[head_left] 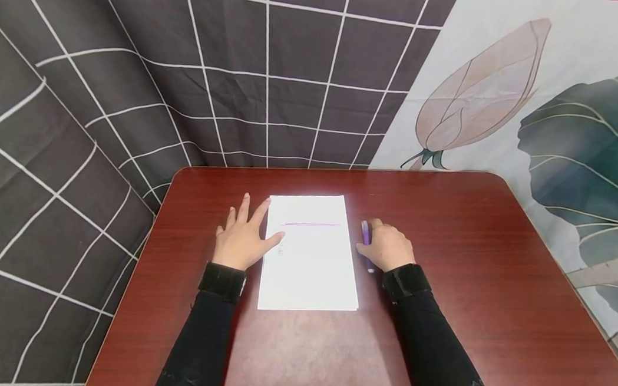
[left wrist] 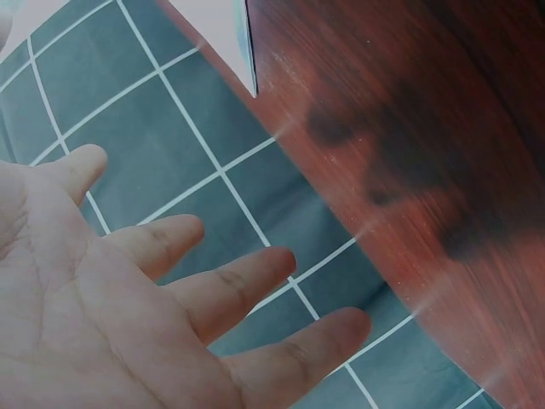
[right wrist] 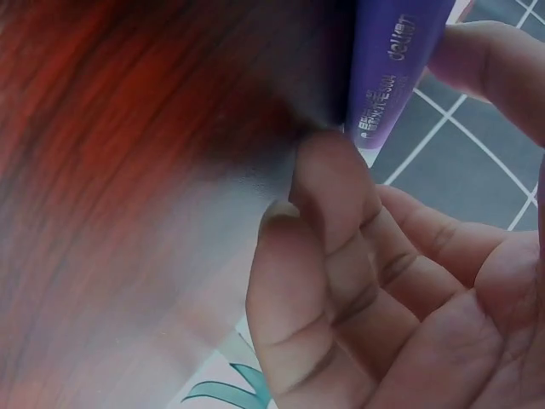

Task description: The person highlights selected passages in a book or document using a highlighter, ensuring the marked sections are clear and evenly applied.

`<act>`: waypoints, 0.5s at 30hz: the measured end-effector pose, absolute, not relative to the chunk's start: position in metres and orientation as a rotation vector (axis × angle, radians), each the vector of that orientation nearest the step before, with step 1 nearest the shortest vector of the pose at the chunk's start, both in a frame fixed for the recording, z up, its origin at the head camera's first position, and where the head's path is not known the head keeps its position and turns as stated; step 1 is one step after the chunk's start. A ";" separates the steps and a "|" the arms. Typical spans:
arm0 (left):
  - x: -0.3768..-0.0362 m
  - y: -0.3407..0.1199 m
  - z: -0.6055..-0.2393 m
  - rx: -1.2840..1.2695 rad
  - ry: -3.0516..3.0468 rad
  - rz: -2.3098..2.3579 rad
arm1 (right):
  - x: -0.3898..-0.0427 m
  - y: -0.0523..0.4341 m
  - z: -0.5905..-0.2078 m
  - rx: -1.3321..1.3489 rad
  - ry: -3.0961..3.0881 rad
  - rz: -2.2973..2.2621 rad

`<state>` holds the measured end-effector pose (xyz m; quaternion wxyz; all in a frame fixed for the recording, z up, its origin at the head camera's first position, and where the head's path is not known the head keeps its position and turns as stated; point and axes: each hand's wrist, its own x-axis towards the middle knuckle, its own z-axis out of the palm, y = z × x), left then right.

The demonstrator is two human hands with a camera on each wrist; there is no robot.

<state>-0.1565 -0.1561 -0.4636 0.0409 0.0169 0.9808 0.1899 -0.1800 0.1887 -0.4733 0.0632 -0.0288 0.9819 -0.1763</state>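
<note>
A white sheet of paper lies on the table with a straight purple line across its upper part and small faint marks near its left edge. Spread fingers show on my left hand, which is at the paper's left side; its thumb overlaps the sheet. The left wrist view shows its bare palm. To the right of the paper, my right hand holds a purple highlighter between thumb and curled fingers. Printed lettering runs along the highlighter's barrel, and part of it is hidden behind the hand in the head view.
The red-brown wooden table has rounded far corners. Dark cloth with a white grid hangs behind and to the left. On the right is a white cloth with a printed pink bud and teal leaves.
</note>
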 end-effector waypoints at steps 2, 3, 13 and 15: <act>-0.157 -0.156 -0.463 0.057 3.002 0.585 | -0.181 0.189 -0.473 -0.093 2.967 -0.535; -0.158 -0.156 -0.462 0.060 3.002 0.587 | -0.182 0.189 -0.472 -0.092 2.966 -0.539; -0.159 -0.157 -0.461 0.092 3.015 0.562 | -0.182 0.188 -0.468 -0.103 2.966 -0.573; -0.158 -0.156 -0.462 0.092 3.007 0.548 | -0.181 0.188 -0.467 -0.108 2.958 -0.574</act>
